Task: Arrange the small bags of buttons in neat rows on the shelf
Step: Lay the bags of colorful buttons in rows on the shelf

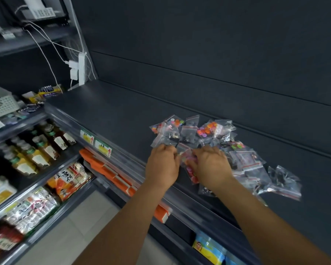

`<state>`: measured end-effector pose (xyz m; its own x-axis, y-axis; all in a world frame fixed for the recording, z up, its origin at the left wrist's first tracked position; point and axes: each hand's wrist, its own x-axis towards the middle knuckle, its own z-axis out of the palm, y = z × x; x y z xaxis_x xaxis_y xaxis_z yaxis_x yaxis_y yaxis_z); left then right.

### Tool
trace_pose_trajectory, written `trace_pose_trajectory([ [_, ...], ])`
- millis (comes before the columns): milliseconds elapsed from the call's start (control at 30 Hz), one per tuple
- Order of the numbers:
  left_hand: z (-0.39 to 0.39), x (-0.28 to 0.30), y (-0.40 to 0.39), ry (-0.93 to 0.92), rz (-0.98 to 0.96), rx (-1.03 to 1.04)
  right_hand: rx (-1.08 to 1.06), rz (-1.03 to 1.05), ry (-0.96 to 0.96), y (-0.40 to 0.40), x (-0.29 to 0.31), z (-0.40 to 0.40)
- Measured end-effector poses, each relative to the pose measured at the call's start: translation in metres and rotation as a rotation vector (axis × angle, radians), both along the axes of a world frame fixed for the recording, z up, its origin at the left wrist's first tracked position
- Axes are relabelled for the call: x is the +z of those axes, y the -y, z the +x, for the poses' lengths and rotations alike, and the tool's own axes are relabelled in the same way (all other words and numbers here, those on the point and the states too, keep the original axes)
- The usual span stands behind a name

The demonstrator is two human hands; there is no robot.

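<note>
Head view: left hand (pixel 162 165) with fingers curled, pinching the near edge of a clear bag (pixel 165 137). Right hand (pixel 211 166), fingers curled, grips a bag of pink buttons (pixel 188 168) lying between both hands. Both arms reach forward, palms down. Loose bags of buttons (pixel 245 159) lie heaped on the dark shelf (pixel 113 109), mostly right of the hands.

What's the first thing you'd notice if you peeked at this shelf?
A messy heap of small clear bags of buttons lies on the dark shelf, some showing bright orange and pink buttons. The left hand and right hand are both at the heap's front edge, with a bag of pink buttons between them.
</note>
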<state>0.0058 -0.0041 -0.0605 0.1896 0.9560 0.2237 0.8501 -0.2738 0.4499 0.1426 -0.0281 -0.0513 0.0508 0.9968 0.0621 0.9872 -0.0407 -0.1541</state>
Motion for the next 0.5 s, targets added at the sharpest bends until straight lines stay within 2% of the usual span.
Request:
trace_pose_trajectory([
  [67, 0.000, 0.001, -0.004, 0.042, -0.039, 0.010, -0.097, -0.041, -0.046, -0.003, 0.002, -0.006],
  [200, -0.001, 0.005, -0.011, 0.141, -0.248, 0.048, -0.229, -0.114, -0.193, -0.007, 0.009, -0.010],
  [267, -0.002, 0.006, -0.013, 0.170, -0.300, 0.019, -0.249, -0.103, -0.195, -0.006, 0.009, -0.011],
  [367, -0.005, 0.008, -0.012, 0.215, -0.319, -0.035, -0.256, 0.004, -0.172, -0.003, 0.009, -0.014],
  [500, -0.011, 0.019, -0.012, 0.392, -0.238, -0.097, -0.302, 0.225, -0.425, 0.008, 0.013, -0.012],
])
